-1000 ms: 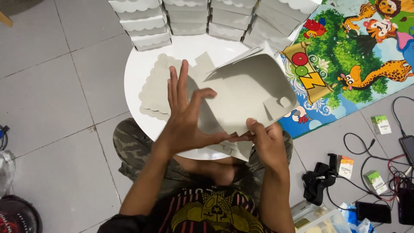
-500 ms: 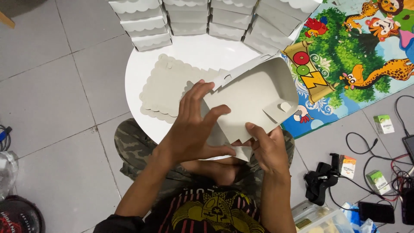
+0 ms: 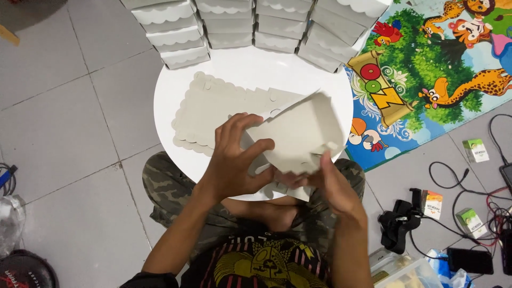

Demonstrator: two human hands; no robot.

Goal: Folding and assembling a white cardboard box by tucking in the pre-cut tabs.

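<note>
Head view: my left hand (image 3: 234, 160) lies with fingers (image 3: 230, 128) spread across the half-folded grey cardboard box (image 3: 298, 136), thumb hooked over its near edge. My right hand (image 3: 333, 184) pinches the box's tab at its near right corner. Beyond my fingertips, flat scalloped blanks (image 3: 205, 112) rest on the round white table (image 3: 256, 72).

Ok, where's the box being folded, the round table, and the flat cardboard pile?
half-folded box (image 3: 298, 136), head view, its big grey panel.
round white table (image 3: 250, 69), head view, bare top near the far edge.
flat cardboard pile (image 3: 200, 114), head view, top sheet.
</note>
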